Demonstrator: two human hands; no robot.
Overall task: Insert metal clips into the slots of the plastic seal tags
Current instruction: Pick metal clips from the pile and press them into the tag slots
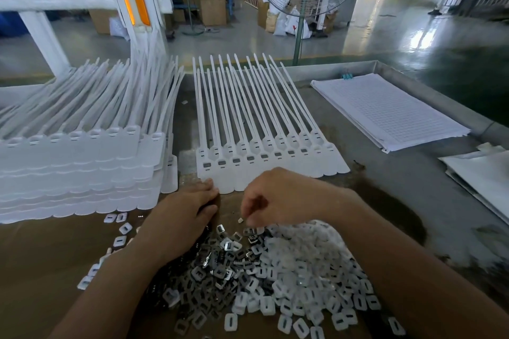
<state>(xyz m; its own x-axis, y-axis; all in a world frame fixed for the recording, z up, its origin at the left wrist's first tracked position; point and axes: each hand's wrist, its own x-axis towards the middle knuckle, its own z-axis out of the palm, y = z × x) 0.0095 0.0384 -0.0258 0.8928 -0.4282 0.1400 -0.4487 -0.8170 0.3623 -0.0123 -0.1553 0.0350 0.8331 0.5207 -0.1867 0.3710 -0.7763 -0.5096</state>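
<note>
A joined row of white plastic seal tags lies flat in the middle of the table, tails pointing away; several of its slots show grey metal clips. Just in front lies a heap of small metal clips mixed with white plastic caps. My left hand rests palm down on the left of the heap, fingers straight, fingertips touching the near edge of the tag row. My right hand hovers over the heap's far edge and pinches one small piece between its fingertips.
A tall stack of tag rows fills the left side of the table. A pad of ruled paper lies at the right, with white sheets beyond it. The table's raised metal rim runs along the far right. A standing fan is behind.
</note>
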